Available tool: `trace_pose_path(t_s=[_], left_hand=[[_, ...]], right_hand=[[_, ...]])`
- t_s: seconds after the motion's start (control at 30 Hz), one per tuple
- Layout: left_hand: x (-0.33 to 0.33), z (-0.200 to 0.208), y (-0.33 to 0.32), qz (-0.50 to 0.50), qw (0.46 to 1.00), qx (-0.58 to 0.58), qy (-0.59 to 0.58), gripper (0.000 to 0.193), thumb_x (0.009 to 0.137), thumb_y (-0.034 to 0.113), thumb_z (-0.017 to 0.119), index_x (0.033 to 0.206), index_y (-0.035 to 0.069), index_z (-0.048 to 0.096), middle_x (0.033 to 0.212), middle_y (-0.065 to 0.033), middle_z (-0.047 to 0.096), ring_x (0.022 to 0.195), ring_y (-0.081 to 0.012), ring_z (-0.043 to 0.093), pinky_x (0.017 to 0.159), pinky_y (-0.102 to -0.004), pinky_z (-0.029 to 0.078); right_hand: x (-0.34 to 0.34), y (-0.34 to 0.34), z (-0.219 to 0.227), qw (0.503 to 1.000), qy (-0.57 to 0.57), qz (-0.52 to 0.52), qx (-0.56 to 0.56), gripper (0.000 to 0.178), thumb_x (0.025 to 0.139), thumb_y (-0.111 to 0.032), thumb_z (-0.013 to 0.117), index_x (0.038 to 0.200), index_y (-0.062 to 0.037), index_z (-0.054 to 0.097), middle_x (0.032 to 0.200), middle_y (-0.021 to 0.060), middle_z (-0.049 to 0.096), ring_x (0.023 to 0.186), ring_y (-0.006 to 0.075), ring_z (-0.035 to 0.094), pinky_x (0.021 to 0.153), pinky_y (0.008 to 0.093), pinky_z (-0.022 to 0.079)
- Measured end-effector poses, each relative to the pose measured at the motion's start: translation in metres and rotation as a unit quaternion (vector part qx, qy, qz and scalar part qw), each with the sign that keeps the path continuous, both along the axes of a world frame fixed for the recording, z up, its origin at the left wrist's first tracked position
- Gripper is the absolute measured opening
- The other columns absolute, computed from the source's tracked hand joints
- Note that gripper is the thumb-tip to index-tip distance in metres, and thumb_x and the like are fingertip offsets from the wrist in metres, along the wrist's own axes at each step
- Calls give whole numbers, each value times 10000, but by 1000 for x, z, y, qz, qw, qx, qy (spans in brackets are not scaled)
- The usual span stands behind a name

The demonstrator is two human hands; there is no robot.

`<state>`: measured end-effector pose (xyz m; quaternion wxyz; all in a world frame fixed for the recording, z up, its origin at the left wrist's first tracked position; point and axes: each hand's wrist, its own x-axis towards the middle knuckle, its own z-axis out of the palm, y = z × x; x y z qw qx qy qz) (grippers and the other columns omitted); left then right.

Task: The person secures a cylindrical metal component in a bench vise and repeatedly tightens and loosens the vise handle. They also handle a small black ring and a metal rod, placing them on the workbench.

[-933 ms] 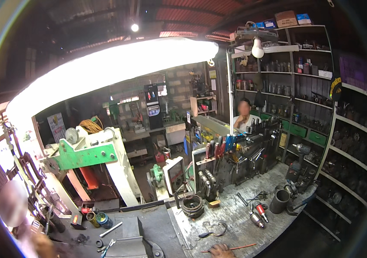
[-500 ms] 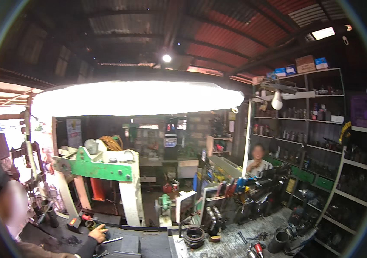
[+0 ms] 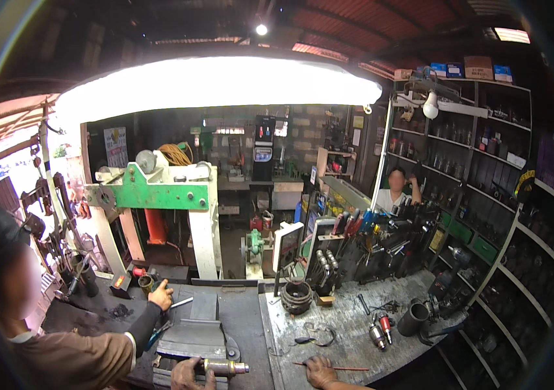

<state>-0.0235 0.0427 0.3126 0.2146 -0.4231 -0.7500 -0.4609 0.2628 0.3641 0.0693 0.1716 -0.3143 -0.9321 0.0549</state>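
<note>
At the lower edge my left hand (image 3: 190,375) curls around the near-left end of a cylindrical metal part (image 3: 225,368), brass-coloured with a stepped steel tip. The part lies across a bench vise (image 3: 192,335), and its left end is hidden by my fingers. To the right, my right hand (image 3: 320,372) rests low over the metal-topped bench (image 3: 348,325), its fingers closed over a thin reddish-brown rod (image 3: 351,368). A dark strap or loop (image 3: 316,335) lies just beyond that hand.
At left a co-worker in a cap reaches a hand (image 3: 160,295) across the dark bench, close to the vise. On the right bench stand a ribbed round part (image 3: 296,297), a red-handled tool (image 3: 386,328) and a dark cylinder (image 3: 413,318). A green press frame (image 3: 160,196) stands behind.
The view has tipped downward, bringing both my hands, the vise and the cylindrical part into sight. The co-worker's hand stays near the same small cup, its fingers now raised.
</note>
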Motion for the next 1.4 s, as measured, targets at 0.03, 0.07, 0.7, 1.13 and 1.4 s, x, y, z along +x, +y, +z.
trace_pose_path(t_s=[0.03, 0.07, 0.7, 1.13, 1.4], left_hand=[[5, 5, -1, 5, 999, -36, -16, 349, 909, 224, 814, 1194, 39, 734, 1130, -199, 741, 1063, -392, 706, 945, -476, 574], [8, 11, -1, 14, 999, -33, 3, 299, 900, 218, 810, 1140, 50, 750, 1083, -174, 753, 1049, -383, 714, 944, -476, 573], [17, 32, 11, 18, 997, -59, 41, 198, 941, 179, 796, 1080, 44, 755, 1014, -158, 750, 869, -366, 703, 831, -453, 572], [21, 7, 20, 82, 996, -32, -12, 349, 806, 235, 807, 1059, 18, 706, 995, -156, 724, 921, -353, 682, 879, -466, 534], [32, 17, 18, 97, 992, -80, 1, 290, 951, 264, 795, 1127, 34, 779, 1077, -173, 767, 975, -365, 718, 943, -455, 565]], right_hand=[[0, 0, 0, 1000, 2, 3, -2, 284, 986, -257, 621, 1250, -182, 696, 1286, 142, 626, 1246, 408, 574, 1087, 546, 443], [0, -3, -1, 986, -107, -73, -104, 474, 1113, -407, 452, 1536, -212, 541, 1682, 172, 426, 1587, 419, 326, 1290, 623, 263], [1, 3, 15, 999, 30, 13, -13, 297, 957, -230, 632, 1241, -184, 705, 1249, 116, 639, 1197, 367, 597, 1047, 519, 450], [10, 7, 7, 994, 8, 66, -81, 318, 977, -225, 593, 1272, -166, 695, 1251, 130, 615, 1202, 368, 566, 1034, 564, 419], [4, 4, -53, 996, 41, 60, -54, 444, 1059, -320, 525, 1466, -147, 570, 1559, 212, 471, 1478, 453, 386, 1215, 668, 286]])
